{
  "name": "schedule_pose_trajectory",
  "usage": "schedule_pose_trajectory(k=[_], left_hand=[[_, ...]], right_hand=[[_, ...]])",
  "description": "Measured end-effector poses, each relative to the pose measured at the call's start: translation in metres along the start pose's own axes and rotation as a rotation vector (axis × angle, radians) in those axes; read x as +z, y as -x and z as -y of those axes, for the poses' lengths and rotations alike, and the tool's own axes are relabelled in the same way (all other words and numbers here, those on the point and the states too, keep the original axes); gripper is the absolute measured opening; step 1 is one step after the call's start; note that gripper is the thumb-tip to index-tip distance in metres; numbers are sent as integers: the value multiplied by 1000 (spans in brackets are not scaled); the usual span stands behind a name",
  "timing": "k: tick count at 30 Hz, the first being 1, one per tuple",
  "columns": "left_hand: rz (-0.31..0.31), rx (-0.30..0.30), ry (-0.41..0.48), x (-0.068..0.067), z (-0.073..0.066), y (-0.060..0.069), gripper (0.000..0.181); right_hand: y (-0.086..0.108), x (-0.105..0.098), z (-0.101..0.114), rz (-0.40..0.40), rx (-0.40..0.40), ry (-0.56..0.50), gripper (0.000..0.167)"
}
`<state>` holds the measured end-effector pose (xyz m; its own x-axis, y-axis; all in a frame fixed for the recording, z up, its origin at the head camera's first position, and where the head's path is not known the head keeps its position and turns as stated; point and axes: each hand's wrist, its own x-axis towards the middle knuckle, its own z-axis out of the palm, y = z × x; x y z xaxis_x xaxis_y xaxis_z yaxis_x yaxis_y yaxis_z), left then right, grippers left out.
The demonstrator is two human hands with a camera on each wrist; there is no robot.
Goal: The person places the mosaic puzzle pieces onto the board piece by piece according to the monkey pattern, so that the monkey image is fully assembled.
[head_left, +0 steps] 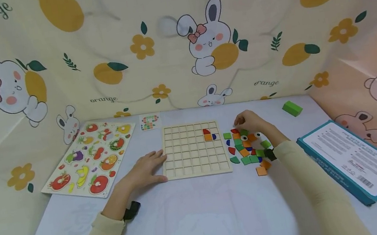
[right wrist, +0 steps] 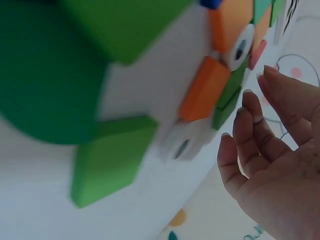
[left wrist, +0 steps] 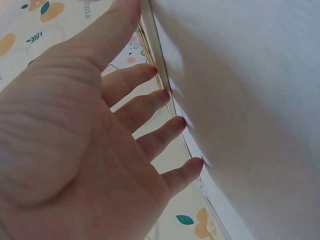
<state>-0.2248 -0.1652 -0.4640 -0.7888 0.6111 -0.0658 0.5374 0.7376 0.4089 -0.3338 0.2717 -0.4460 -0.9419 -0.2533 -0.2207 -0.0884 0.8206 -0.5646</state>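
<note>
A wooden grid board [head_left: 193, 151] lies on the table with a red quarter-round piece [head_left: 206, 131], an orange square [head_left: 207, 137] and a blue piece [head_left: 214, 136] at its upper right. My left hand [head_left: 144, 169] rests at the board's left edge; in the left wrist view its spread fingers touch the edge. My right hand [head_left: 251, 121] is over the top of the coloured pieces [head_left: 246, 160], fingertips beside a red piece [head_left: 234, 131]. In the right wrist view the right hand [right wrist: 277, 145] has loosely bent fingers, with no piece visible between them.
A fruit picture board [head_left: 89, 159] lies at the left, and a small pattern card [head_left: 149, 121] sits behind the grid board. On the right are a green block [head_left: 292, 108] and a blue-edged box [head_left: 353, 160]. A printed cloth [head_left: 167, 68] hangs behind the table.
</note>
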Motion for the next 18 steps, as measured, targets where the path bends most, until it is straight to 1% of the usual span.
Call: schedule_pose_trajectory(k=[2,5,9,11,18], left_hand=[[-3,5,-3,0,1,0,82],[0,-4,-5,0,1,-1,82],[1,-11,-18,0,1,-1,82],[2,-9,-23,0,0,-1,81],[2,-3,-10,1,1,-1,81]], right_hand=[[3,0,-3,-2,3,-4,20],[6,1,-4,-2,-21,10,20],[8,3,-1,4,-64,27,18],[8,5,1,5,-71,33,17],[7,8,5,9,-35,39,14]])
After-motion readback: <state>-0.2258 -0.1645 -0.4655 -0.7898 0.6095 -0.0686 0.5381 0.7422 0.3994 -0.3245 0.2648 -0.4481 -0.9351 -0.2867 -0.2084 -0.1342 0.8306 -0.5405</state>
